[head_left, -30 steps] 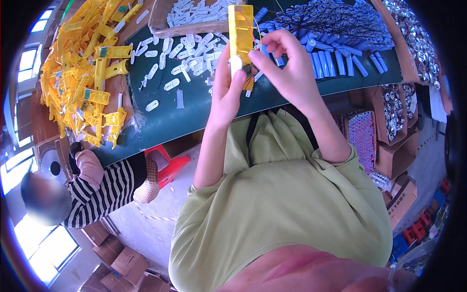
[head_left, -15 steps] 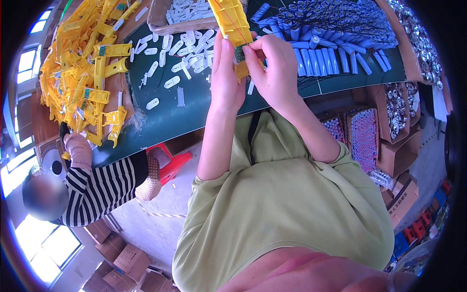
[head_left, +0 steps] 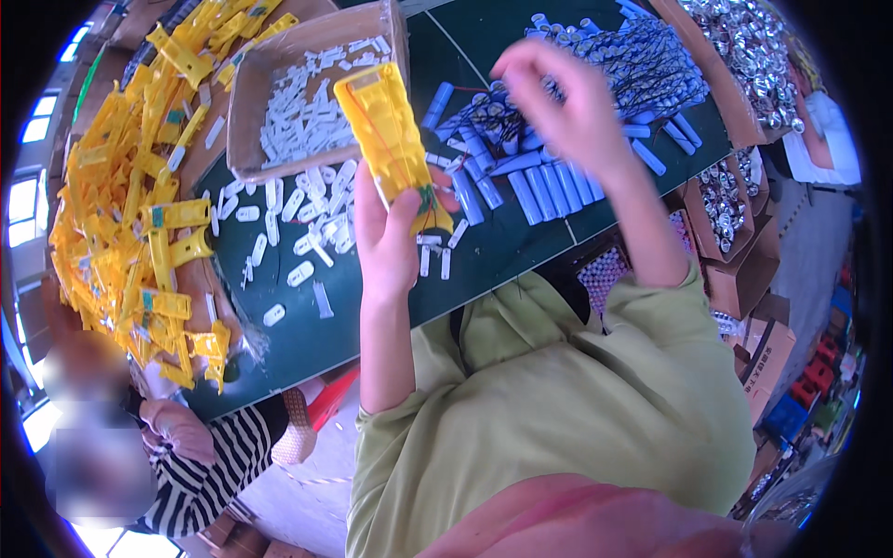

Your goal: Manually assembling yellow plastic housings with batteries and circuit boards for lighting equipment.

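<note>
The yellow housing [head_left: 383, 121] is held tilted in the upper centre of the frame, its lower end pinched in the left fingers [head_left: 402, 212], its top seen overlapping the cardboard box [head_left: 247, 116]. Bare room is left on the green table [head_left: 302, 353] along its near edge. Since the earlier frame, the right fingers [head_left: 523, 58] have been drawn off toward the blue cylinders [head_left: 555, 192]; through blur, their opening and any hold cannot be told.

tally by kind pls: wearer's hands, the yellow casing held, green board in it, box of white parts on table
Wearer's left hand and right hand: 2
Yellow plastic casing: 1
Green circuit board: 1
Cardboard box of small white parts: 1
Total: 5
</note>
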### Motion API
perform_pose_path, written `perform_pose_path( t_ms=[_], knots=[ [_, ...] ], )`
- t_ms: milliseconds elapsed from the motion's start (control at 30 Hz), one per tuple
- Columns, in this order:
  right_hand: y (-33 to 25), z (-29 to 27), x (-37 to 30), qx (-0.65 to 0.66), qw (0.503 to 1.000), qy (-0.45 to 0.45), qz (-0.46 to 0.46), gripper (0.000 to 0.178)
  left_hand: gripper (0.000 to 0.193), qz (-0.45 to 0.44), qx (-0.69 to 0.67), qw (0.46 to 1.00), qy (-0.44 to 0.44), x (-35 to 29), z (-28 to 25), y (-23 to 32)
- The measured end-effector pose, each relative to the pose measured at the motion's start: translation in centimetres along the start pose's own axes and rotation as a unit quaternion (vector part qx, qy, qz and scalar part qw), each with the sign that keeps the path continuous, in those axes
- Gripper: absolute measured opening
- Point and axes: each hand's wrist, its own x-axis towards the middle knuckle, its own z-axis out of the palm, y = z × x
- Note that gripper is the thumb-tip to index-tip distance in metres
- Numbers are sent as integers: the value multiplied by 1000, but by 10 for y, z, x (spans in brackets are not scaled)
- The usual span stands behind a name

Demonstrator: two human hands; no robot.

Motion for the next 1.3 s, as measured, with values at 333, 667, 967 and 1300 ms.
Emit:
perform_pose_path(
  t_ms=[333,667,967,1300],
  knots=[
    [99,-73,117,-256,886,-324,211,34,49,49,27,997,-61,13,-17,-9],
    [132,-40,123,-302,846,-409,160,25,46,4,-46,999,-28,13,-22,-9],
    [157,-27,120,-375,858,-351,-12,24,46,-11,-61,998,-9,13,-21,-6],
    [31,13,93,306,932,-123,149,19,45,2,-29,999,31,10,-10,1]
  ],
)
